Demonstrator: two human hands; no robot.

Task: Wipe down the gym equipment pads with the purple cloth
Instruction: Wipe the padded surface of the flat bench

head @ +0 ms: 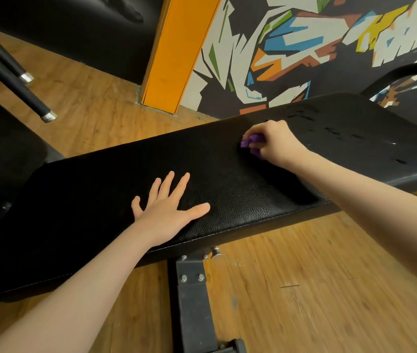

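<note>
Mostly hidden, bunched purple cloth [250,140] gripped by right hand [275,143], on black pad [240,200]

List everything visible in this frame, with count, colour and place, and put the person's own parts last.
bench pad: one, black, across the middle
purple cloth: one, bunched, on the pad under the right hand
bench frame: one, dark metal, below the pad
bars: two, black with silver ends, upper left
pillar: one, orange, at the back
mural wall: one, multicoloured, upper right
floor: wood, brown
left hand: flat on the pad
right hand: grips the cloth
</note>
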